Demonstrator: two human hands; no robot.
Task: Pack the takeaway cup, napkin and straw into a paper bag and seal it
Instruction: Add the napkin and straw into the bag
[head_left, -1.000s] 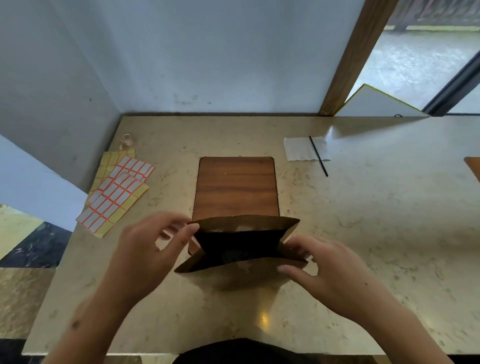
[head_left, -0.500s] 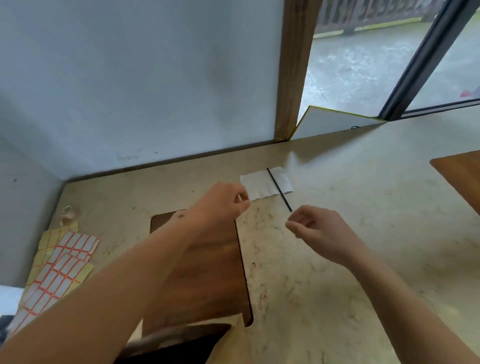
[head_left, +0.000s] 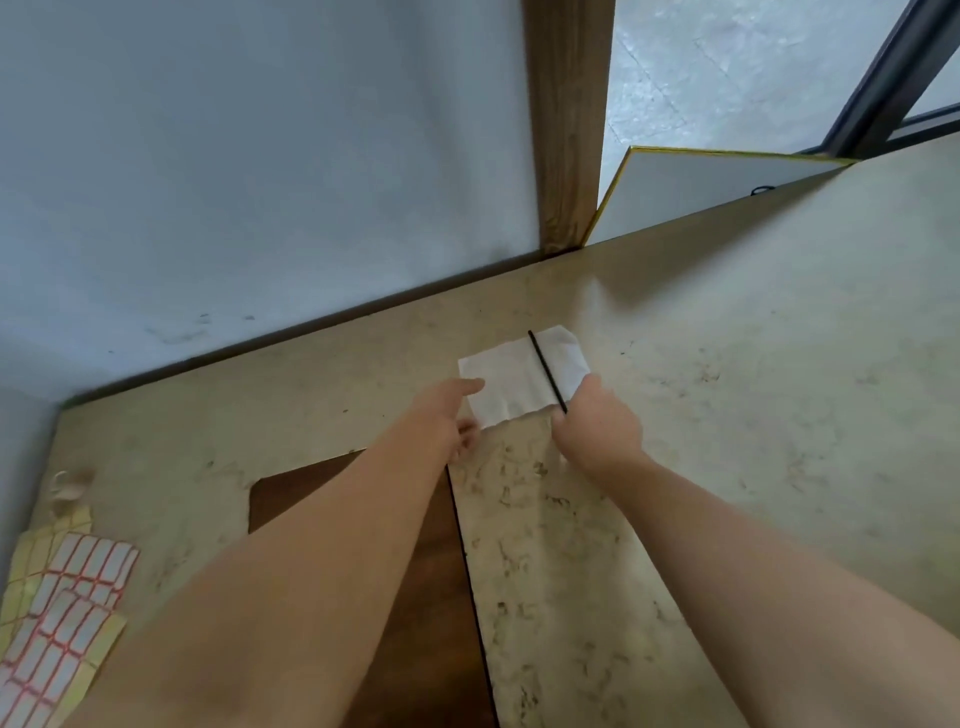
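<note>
A white napkin (head_left: 511, 379) lies flat on the beige marbled table (head_left: 727, 389), near the back wall. A thin black straw (head_left: 544, 368) rests slantwise across the napkin's right part. My right hand (head_left: 597, 431) is closed around the straw's near end at the napkin's right corner. My left hand (head_left: 447, 413) is at the napkin's left edge, with the forefinger stretched onto the paper and the thumb apart below it. The paper bag and the takeaway cup are out of view.
A dark wooden board (head_left: 415, 571) lies under my left forearm. Sheets of red-and-white stickers (head_left: 67, 613) and a small tape roll (head_left: 65, 483) sit at the left. A white panel (head_left: 701, 192) leans behind the table beside a wooden post (head_left: 566, 124).
Both hands let go of the paper bag and reached forward to the napkin and straw. The view swung up and the bag dropped out of sight. The right hand closed on the straw.
</note>
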